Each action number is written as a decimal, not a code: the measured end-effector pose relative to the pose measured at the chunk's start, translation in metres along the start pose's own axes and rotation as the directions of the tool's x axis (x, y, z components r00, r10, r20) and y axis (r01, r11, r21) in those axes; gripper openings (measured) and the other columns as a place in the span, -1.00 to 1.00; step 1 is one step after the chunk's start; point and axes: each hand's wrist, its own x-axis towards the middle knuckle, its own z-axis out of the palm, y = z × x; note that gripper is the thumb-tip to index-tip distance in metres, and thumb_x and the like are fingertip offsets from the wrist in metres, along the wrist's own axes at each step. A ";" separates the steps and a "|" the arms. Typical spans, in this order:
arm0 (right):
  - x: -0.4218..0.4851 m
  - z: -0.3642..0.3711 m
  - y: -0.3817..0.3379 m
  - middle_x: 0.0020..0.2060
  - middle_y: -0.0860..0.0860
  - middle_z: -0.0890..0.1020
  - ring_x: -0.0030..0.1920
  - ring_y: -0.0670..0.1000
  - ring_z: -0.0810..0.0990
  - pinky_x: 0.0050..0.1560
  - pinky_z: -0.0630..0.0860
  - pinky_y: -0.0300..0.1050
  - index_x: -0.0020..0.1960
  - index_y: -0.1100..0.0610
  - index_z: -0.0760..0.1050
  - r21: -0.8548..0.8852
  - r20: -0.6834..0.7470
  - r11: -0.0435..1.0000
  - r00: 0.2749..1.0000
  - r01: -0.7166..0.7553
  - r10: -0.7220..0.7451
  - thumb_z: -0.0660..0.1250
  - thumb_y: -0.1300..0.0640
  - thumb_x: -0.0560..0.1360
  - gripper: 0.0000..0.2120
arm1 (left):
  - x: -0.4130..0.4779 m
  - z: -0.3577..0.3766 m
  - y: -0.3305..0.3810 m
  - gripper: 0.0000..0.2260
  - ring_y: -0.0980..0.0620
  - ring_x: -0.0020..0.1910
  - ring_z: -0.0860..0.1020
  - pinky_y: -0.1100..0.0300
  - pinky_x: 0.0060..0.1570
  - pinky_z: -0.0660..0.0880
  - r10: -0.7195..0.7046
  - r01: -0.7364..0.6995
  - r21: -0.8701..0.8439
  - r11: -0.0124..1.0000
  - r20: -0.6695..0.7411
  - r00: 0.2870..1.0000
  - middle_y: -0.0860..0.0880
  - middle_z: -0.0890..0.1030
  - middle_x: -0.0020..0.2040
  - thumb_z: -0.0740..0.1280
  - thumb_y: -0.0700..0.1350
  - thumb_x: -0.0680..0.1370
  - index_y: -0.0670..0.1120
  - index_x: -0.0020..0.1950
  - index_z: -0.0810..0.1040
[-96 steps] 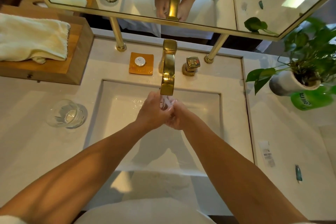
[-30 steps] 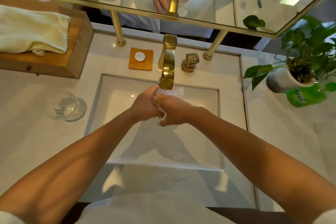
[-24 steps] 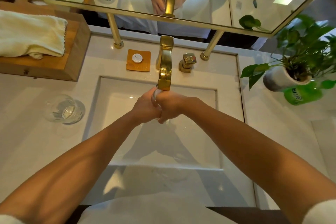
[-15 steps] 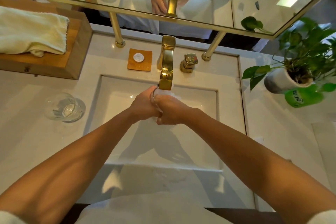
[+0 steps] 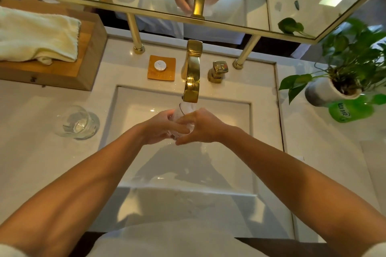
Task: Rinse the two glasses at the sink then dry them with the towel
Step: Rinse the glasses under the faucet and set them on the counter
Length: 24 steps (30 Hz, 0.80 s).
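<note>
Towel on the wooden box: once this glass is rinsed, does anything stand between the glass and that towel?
Nothing visible does. The glass is held by the left hand and right hand under the faucet. The towel lies up-left; the second glass sits nearer the person than that line.

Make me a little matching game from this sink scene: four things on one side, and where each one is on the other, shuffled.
Things:
1. towel
2. glass in the hands
3. other glass
4. plant

Places:
A. under the gold tap
B. on the counter to the right of the sink
C. on the wooden box
D. on the counter to the left of the sink

Pairs: 1-C, 2-A, 3-D, 4-B
</note>
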 end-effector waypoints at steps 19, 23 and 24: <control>0.016 0.037 -0.015 -0.39 0.07 0.64 -0.31 0.05 0.64 -0.21 0.59 -0.02 -0.27 0.22 0.64 0.483 -0.474 0.876 0.836 -0.018 0.278 0.39 0.07 0.58 -0.69 | 0.005 0.015 0.018 -0.60 0.17 -0.61 0.28 0.37 -0.77 0.13 -0.466 0.283 -0.715 0.639 -0.067 0.882 -0.03 0.39 -0.49 0.06 0.01 0.66 -0.11 -0.29 0.44; 0.023 0.036 -0.013 -0.38 0.05 0.66 -0.31 0.04 0.67 -0.24 0.62 -0.09 -0.22 0.16 0.62 0.772 -0.282 0.599 0.731 -0.212 0.622 0.35 0.07 0.59 -0.74 | 0.009 0.042 0.010 -0.71 0.03 -0.50 0.47 0.29 -0.67 0.29 -0.300 0.127 -0.319 0.939 -0.582 0.756 -0.11 0.56 -0.36 0.03 -0.03 0.61 -0.10 -0.16 0.46; 0.023 0.033 -0.011 -0.38 0.04 0.63 -0.35 0.02 0.64 -0.32 0.59 -0.12 -0.19 0.16 0.60 0.873 -0.132 0.427 0.728 -0.236 0.672 0.34 0.10 0.58 -0.78 | 0.009 0.050 0.002 -0.74 -0.01 -0.38 0.54 0.25 -0.58 0.38 -0.056 0.066 -0.016 0.998 -0.751 0.658 -0.12 0.59 -0.25 0.05 0.02 0.61 -0.08 -0.08 0.45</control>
